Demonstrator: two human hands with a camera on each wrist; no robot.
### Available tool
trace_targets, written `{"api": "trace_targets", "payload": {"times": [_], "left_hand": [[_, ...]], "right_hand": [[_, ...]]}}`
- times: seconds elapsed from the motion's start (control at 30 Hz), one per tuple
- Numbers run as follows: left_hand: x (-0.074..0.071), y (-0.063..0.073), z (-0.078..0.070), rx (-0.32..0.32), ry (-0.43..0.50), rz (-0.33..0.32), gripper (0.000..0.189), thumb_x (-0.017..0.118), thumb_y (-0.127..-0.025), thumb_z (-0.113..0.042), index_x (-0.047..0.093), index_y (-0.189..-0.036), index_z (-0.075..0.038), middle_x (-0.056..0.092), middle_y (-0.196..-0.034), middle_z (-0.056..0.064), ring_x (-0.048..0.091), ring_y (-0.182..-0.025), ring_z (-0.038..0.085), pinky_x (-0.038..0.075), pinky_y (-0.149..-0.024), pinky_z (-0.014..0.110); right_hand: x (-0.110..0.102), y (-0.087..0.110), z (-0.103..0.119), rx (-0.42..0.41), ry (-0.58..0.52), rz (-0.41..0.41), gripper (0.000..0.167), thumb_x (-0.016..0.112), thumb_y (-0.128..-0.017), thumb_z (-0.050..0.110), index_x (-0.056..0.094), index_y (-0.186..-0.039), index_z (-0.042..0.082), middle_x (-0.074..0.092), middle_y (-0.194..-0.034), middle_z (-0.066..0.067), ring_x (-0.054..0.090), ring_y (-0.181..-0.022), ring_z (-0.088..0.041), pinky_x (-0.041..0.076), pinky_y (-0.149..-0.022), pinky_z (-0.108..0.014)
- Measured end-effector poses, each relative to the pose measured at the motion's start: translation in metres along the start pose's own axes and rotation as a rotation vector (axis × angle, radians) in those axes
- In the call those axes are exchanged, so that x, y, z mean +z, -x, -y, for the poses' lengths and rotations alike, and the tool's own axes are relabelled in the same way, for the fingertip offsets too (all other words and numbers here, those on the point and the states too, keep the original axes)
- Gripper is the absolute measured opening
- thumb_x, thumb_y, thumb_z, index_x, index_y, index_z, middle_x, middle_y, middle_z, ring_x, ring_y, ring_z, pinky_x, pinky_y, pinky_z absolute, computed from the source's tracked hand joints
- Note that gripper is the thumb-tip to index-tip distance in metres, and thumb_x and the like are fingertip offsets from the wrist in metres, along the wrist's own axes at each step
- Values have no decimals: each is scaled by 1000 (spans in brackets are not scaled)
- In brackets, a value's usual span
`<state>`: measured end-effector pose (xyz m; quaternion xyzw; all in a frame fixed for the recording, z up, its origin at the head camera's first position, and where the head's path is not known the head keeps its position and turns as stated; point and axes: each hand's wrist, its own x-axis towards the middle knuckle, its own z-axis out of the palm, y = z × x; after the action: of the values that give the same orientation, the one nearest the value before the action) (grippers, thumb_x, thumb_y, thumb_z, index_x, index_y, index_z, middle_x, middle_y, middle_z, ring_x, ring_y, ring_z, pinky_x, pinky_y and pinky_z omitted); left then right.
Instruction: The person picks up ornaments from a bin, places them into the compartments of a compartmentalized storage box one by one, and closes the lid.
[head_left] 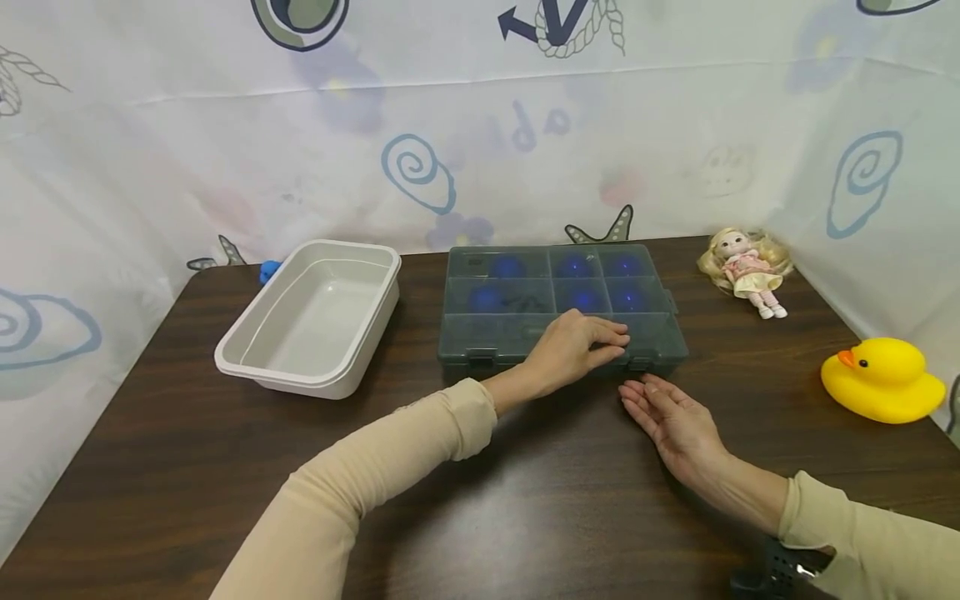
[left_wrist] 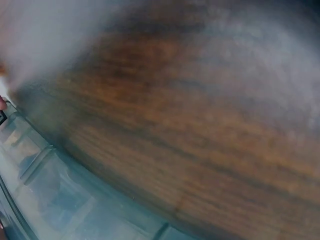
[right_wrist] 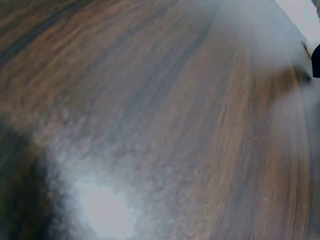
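A translucent grey-green compartment box [head_left: 487, 329] lies on the table with its lid down. Blue round things [head_left: 576, 266] show through the lid in several compartments. My left hand [head_left: 566, 350] reaches over the front of the lid, its fingers extended toward the right front latch [head_left: 640, 364]. Just in front of that latch is my right hand [head_left: 678, 433], palm turned up and fingers loosely extended, fingertips close to the box's front edge. In the left wrist view the box's side [left_wrist: 75, 200] fills the lower left corner. The right wrist view shows mostly tabletop.
Left of the box stands an off-white plastic tub [head_left: 360, 362], with a small blue object [head_left: 268, 271] behind it. A blond doll [head_left: 750, 271] lies at the back right. Near the right edge sits a yellow rubber duck [head_left: 885, 383]. A printed curtain [head_left: 510, 167] borders the dark wooden table [head_left: 480, 542].
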<state>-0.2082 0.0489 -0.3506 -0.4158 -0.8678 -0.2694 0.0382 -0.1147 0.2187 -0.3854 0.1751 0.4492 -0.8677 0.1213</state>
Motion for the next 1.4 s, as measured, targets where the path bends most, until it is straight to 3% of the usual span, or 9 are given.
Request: {"api": "trace_targets", "payload": {"times": [0.27, 0.5, 0.63, 0.83, 0.93, 1.13, 1.4], "left_hand": [[1, 2, 1, -11, 13, -9, 26, 63, -91, -24, 69, -114, -14, 62, -123, -4, 62, -95, 8, 41, -91, 20], [1, 1, 1, -20, 21, -6, 26, 63, -91, -25, 69, -114, -15, 62, -124, -5, 47, -66, 8, 40, -82, 19], [1, 1, 1, -21, 36, -5, 26, 64, -90, -24, 69, -113, -15, 62, -123, -5, 40, -58, 5, 38, -80, 17], [0, -1, 1, -5, 100, -28, 24, 65, -90, -20, 70, -111, -10, 64, -121, 0, 29, -46, 4, 29, -50, 13], [1, -1, 1, -2, 112, -30, 24, 65, -89, -19, 71, -110, -9, 64, -120, 1, 29, -45, 3, 25, -45, 13], [2, -1, 0, 9, 123, -15, 23, 64, -90, -19, 70, -110, -9, 64, -120, 2, 44, -48, 1, 29, -46, 11], [-1, -2, 0, 15, 87, -19, 23, 64, -90, -18, 70, -111, -9, 64, -121, 2, 34, -45, 5, 28, -48, 12]], "right_hand": [[-3, -2, 1, 39, -42, 2, 24, 40, -99, 10, 36, -124, 8, 66, -92, 0, 65, -90, -6, 50, -85, -18], [-4, -2, 4, 25, 43, 34, 29, 41, -100, 11, 32, -127, 6, 66, -95, 1, 65, -93, -6, 50, -87, -20], [-4, 1, 4, 30, 54, 30, 21, 47, -98, 12, 38, -117, 8, 67, -92, 1, 66, -89, -6, 51, -84, -19], [-1, 1, 2, -45, 110, 13, 7, 54, -95, 19, 51, -96, 13, 67, -86, 3, 67, -84, -7, 53, -80, -20], [1, -1, 4, -62, 142, 6, 12, 56, -94, 26, 55, -93, 14, 66, -84, 4, 67, -81, -7, 54, -78, -20], [2, -4, 9, -34, 227, 7, 27, 54, -94, 37, 53, -95, 10, 66, -81, 3, 67, -76, -8, 54, -75, -21], [4, -9, 13, -28, 305, 47, 34, 51, -94, 41, 50, -98, 7, 64, -79, 3, 67, -75, -9, 55, -75, -23]]}}
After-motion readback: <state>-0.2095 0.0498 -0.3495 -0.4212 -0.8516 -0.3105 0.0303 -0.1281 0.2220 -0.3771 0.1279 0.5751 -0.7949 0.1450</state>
